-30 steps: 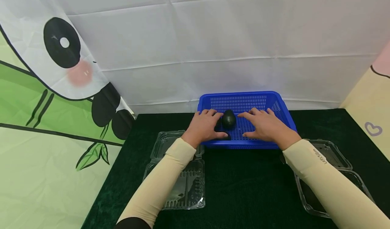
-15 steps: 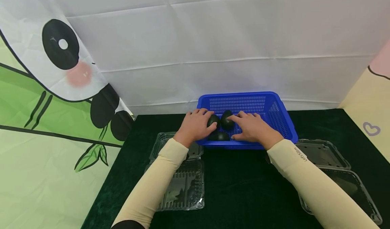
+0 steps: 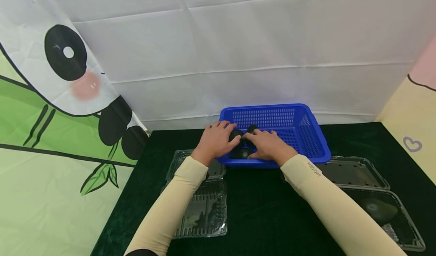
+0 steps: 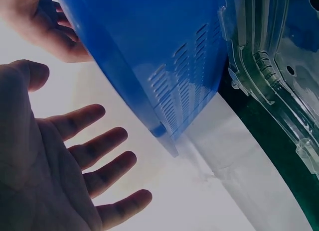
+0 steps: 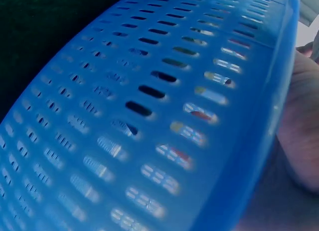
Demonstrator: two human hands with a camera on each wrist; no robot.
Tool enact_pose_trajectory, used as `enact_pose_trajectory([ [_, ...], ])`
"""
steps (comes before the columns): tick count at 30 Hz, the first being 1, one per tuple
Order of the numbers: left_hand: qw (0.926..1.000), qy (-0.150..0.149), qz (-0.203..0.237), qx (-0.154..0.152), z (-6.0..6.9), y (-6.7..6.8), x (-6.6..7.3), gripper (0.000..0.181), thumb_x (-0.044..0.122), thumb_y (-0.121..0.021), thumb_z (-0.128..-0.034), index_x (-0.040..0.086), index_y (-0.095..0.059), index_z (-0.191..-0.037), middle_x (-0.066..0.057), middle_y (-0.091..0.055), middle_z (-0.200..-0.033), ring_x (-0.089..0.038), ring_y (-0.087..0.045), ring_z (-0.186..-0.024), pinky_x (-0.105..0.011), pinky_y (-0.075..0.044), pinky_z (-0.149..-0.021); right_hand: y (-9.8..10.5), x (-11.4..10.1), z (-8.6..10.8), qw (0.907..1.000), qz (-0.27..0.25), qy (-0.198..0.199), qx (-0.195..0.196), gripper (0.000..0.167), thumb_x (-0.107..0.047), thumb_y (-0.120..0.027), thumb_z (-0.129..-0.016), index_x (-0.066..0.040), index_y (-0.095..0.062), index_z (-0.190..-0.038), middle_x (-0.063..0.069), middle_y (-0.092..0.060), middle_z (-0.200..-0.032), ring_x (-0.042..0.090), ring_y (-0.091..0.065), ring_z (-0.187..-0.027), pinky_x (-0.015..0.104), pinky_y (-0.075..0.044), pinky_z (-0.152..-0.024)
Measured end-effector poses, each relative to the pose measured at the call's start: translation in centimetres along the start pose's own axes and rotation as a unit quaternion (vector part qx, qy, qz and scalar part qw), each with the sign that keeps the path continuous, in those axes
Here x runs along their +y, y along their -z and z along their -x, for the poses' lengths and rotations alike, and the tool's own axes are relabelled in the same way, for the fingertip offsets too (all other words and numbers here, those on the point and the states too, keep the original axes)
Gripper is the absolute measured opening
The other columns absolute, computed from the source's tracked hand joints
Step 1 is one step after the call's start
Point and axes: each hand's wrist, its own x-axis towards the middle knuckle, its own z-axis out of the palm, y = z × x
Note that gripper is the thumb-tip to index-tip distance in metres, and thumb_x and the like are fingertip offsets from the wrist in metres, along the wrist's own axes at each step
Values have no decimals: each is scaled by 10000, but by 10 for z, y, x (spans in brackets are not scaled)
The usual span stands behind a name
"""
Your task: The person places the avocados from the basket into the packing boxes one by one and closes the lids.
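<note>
In the head view the left hand (image 3: 215, 140), fingers spread, is over the left end of the blue basket (image 3: 308, 135), beside a dark green avocado (image 3: 236, 135). The left wrist view shows that hand (image 4: 45, 161) with fingers apart and nothing held. The right hand (image 3: 270, 146) has its fingers over another avocado (image 3: 252, 128) in the basket, its index finger bent across it and thumb lower down; the contact is partly hidden. A third avocado (image 3: 242, 153) lies near the basket's front wall. Basket mesh (image 5: 149, 91) fills much of the right wrist view.
An open clear clamshell (image 3: 204, 210) lies at the left on the dark green cloth (image 3: 265, 210). At the right, partly under the right forearm, another clamshell (image 3: 354, 172) contains a dark green avocado (image 3: 378, 210). A white sheet (image 3: 238, 51) hangs behind.
Both hands have moved left within the basket, the right one farther, onto the avocado there. The avocado in the right clamshell has come into view as the right forearm shifted.
</note>
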Motion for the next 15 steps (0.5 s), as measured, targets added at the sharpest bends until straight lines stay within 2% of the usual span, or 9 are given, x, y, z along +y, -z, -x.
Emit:
enact_pose_trajectory([
  [7, 10000, 23, -23, 71, 1, -1, -2, 665, 635, -388, -1044, 213, -491, -1548, -92, -484, -1556, -337, -443, -1419, -609, -351, -1138, -3, -6, -9, 9995, 313, 69, 2, 824, -449, -816, -885, -191, -452, -1577, 205, -467, -1553, 489, -423, -1407, 738, -219, -1133],
  [11, 10000, 48, 3, 70, 2, -1, -3, 699, 672, -376, -1032, 219, -486, -1553, -92, -474, -1564, -337, -432, -1428, -615, -338, -1144, -4, -8, -12, 9995, 277, 173, -20, 793, -407, -831, -881, -208, -479, -1563, 189, -494, -1535, 460, -443, -1406, 718, -221, -1145],
  [15, 9999, 86, 48, 96, 3, 0, -4, 713, 690, -386, -1022, 222, -492, -1550, -87, -461, -1574, -333, -406, -1445, -622, -324, -1149, -5, -8, -15, 9994, 174, 225, -221, 741, -334, -810, -915, -208, -476, -1565, 193, -469, -1554, 433, -416, -1435, 706, -216, -1154],
])
